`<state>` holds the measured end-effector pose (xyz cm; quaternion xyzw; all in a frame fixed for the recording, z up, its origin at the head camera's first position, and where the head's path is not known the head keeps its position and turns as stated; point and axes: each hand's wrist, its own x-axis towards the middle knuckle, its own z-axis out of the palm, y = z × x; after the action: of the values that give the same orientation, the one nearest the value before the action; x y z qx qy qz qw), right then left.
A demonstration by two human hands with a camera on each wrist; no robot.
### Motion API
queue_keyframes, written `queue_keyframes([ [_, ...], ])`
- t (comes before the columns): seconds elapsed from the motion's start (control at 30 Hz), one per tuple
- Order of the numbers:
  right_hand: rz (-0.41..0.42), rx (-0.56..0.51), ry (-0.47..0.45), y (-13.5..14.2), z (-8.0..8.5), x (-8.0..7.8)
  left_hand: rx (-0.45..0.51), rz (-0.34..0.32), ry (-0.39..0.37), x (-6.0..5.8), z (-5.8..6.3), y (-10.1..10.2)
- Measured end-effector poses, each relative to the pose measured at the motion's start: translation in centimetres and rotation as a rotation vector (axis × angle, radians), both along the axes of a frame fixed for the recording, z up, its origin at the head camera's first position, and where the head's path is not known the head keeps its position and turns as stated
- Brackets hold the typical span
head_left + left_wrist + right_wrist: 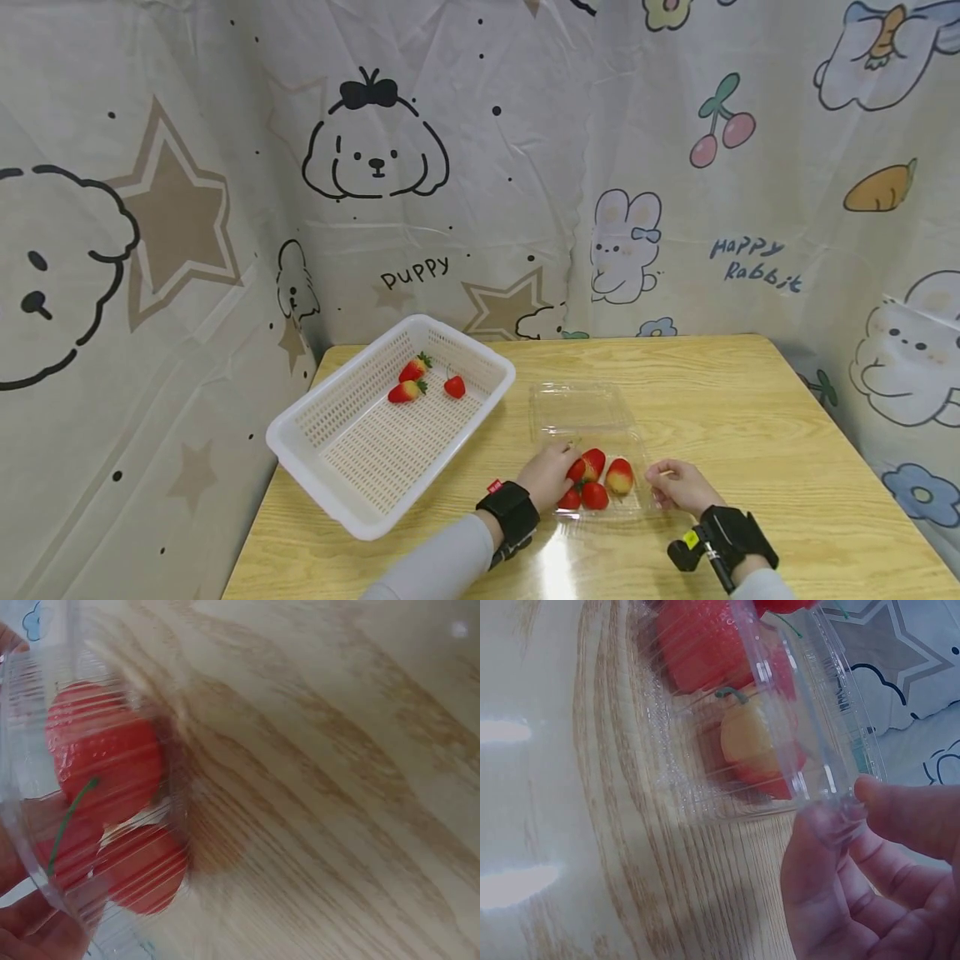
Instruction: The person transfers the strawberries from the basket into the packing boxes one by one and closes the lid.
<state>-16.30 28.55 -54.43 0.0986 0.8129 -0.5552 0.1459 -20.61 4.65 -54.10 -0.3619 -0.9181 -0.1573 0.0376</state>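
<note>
From the head view, I had both hands at a clear plastic container [637, 504] on the near part of the wooden tabletop [720, 417], right of its middle. Its transparent lid [581, 408] lay folded back on the far side. Inside sat red fruit, including a strawberry with a yellowish patch [619, 477] on the right and a round red fruit [596, 496] toward the near side. My left hand [550, 473] reached over the container's left side, fingertips close among the fruit; my right hand [684, 487] was at its right edge. I wore a black band [513, 512] on my left wrist. To the left stood a white basket [397, 442], set at a slant, with two strawberries [407, 392] and a smaller red fruit [454, 387] toward its far end. Behind hung a pale curtain [517, 150] printed with puppies and rabbits.

From the left wrist view, red fruit showed through the ribbed clear wall, one with a thin green stem [73, 817]. My left fingers were bent beside it, partly cut off by the frame; I couldn't tell whether they gripped it.

From the right wrist view, my right thumb and fingers pinched the container's corner, just beside the yellowish strawberry.
</note>
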Motion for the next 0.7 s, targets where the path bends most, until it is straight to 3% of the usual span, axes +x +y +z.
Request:
queue_keyframes([
  [0.23,-0.015,-0.009,-0.005,-0.04,-0.22,-0.11,-0.147,-0.026,0.185,0.06,-0.74,0.22],
  [0.37,-0.005,-0.013,0.000,-0.03,-0.17,-0.03,-0.217,-0.030,0.242,0.16,-1.04,0.32],
  [0.5,-0.003,-0.002,0.000,-0.12,-0.02,0.03,-0.253,-0.027,0.234,0.51,-0.95,0.33],
  [0.7,-0.019,0.014,-0.007,-0.19,0.05,0.02,-0.291,-0.023,0.147,0.90,-0.45,0.29],
])
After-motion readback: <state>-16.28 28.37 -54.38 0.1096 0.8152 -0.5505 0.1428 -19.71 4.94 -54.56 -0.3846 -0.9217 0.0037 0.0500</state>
